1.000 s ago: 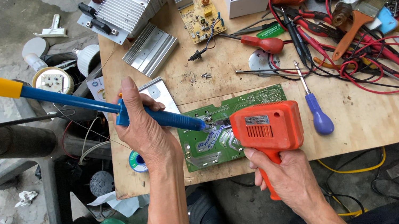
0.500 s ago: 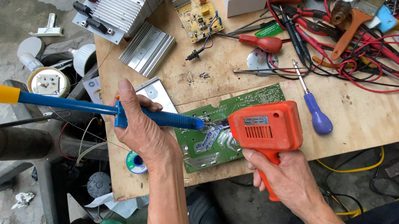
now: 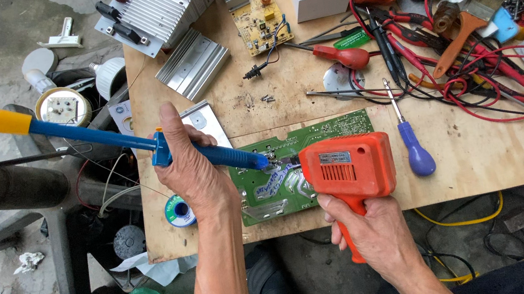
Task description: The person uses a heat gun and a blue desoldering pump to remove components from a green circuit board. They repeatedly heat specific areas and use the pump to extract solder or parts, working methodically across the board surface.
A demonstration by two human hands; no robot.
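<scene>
While the 2 hands have barely shifted over the last second, the long blue desoldering pump with the yellow plunger knob [image 3: 112, 140] has tipped a little, its yellow end riding slightly lower and further out past the bench edge than before. The left hand [image 3: 192, 173] is wrapped closed around the pump's barrel, and the nozzle sits down on the green printed circuit board [image 3: 268, 181]. The right hand [image 3: 368, 228] is clenched on the grip of the orange pistol-shaped soldering gun [image 3: 349, 168], whose nose meets the board right beside the pump's nozzle. With both tools holding on the same spot, I'd judge 1 joint is being heated and cleared, and the work has not moved on to another.

The board lies flat at the near edge of the bare plywood bench top [image 3: 477, 160]. Just left of the board, a small spool of solder wire [image 3: 179, 210] sits by the left wrist. Just right of it lies a purple-handled screwdriver [image 3: 416, 156]. Beyond the board are a ribbed aluminium heat sink [image 3: 191, 63], a small yellowish circuit board [image 3: 260, 19], a red-handled screwdriver [image 3: 346, 55] and a tangle of red and black test leads [image 3: 477, 75]. Left of the board, off the bench, the concrete floor [image 3: 1, 27] carries lamp parts and scrap.
</scene>
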